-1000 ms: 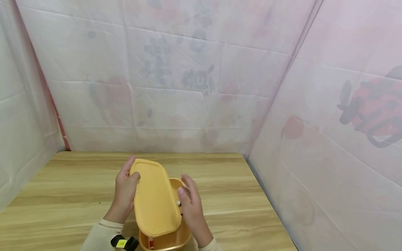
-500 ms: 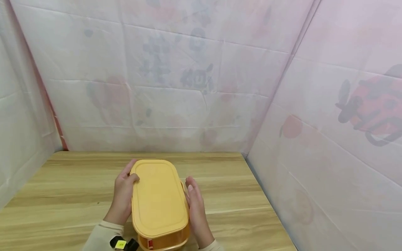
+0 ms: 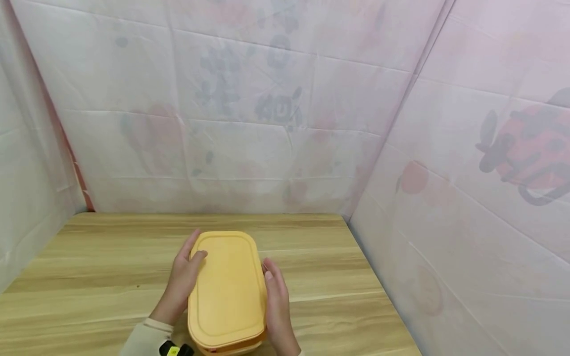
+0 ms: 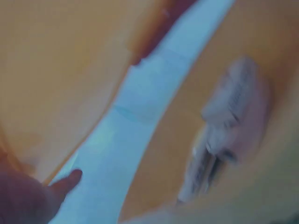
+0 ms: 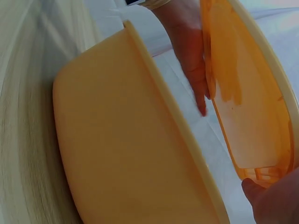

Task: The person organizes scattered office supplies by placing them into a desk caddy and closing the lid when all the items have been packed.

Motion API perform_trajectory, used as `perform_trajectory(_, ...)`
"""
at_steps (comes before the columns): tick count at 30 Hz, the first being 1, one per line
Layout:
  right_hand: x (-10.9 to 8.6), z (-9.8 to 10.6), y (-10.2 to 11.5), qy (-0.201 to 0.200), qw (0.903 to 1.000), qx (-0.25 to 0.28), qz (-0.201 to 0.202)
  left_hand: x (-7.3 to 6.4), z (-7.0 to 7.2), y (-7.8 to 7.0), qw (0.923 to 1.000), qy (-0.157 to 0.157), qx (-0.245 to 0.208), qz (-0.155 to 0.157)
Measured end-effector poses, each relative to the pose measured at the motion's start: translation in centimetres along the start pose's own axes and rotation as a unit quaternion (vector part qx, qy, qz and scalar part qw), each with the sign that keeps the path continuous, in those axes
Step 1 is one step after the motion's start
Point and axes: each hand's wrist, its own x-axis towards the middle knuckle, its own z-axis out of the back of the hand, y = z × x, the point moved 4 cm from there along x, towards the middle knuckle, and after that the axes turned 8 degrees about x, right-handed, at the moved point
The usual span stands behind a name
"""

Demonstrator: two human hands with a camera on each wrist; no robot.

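A yellow plastic lid [image 3: 227, 287] is held over a matching yellow box [image 3: 238, 350], which it mostly hides from above. From the side, a gap shows between the lid [image 5: 250, 126] and the rim of the box [image 5: 121, 130]. My left hand [image 3: 184, 274] pinches the lid's left edge, thumb on top and fingers beneath. Along the right side lies my right hand [image 3: 278, 304], its fingers straight; in its wrist view the hand [image 5: 280, 200] has a digit right at the lid's edge. Several whitish, blurred items [image 4: 233, 102] lie inside the box.
The box stands on a wood-grain table [image 3: 111, 277] near its front edge. Pale printed sheets [image 3: 249, 148] rise like walls behind and at both sides. A dark strap with a yellow label [image 3: 173, 350] is on the left wrist.
The lid has turned from slanted to nearly in line with the box, covering more of it. My right hand has moved from over the box's opening to the right side.
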Motion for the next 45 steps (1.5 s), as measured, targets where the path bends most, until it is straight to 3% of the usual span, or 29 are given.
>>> perform_trajectory(5,-0.2,0.0,0.2,0.003,0.9994,-0.03,0.014,0.5,-0.4,0.6,0.9926,0.012,0.096,-0.072)
perform_trajectory(11,-0.5,-0.1,-0.4,0.046,0.9976,-0.047,0.018,1.2,-0.9,2.0,0.9868,0.019,0.132,-0.091)
perform_trajectory(18,-1.0,0.5,-1.6,0.029,0.9977,-0.059,-0.017,1.3,-1.6,3.9,0.9819,0.008,0.173,-0.078)
perform_trajectory(28,-1.4,0.9,-2.8,0.007,0.9959,-0.08,-0.042,0.7,-2.2,4.7,0.9819,0.003,0.181,-0.054)
perform_trajectory(45,-1.8,1.1,-4.3,-0.006,0.9928,-0.105,-0.056,0.7,-2.2,6.4,0.9788,0.035,0.201,-0.013)
